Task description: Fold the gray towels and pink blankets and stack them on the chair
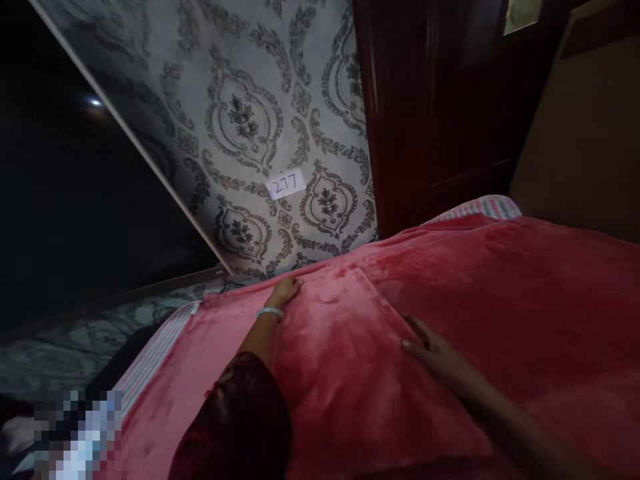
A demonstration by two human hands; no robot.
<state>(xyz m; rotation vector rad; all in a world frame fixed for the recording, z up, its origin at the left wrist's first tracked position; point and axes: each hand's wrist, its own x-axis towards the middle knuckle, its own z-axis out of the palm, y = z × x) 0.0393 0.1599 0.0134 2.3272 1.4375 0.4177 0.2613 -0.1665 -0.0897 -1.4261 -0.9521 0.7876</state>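
A plush red blanket (465, 300) is spread out before me, with a folded-over section (345, 347) whose straight edge runs diagonally down to the right. My left hand (286, 292), with a pale bracelet at the wrist and a dark shiny sleeve, is closed on the blanket near its far edge; the fingertips are mostly hidden. Against the diagonal edge of the folded section rests my right hand (427, 341). Its thumb and fingers are apart and touch the fabric.
Striped cloth (160, 353) shows under the blanket on the left, and more at the far right corner. Beyond stand patterned wallpaper (245, 120) with a paper label reading 277 (286, 183), a dark glossy panel (100, 200), a dark red door (440, 100) and a brown board (590, 133).
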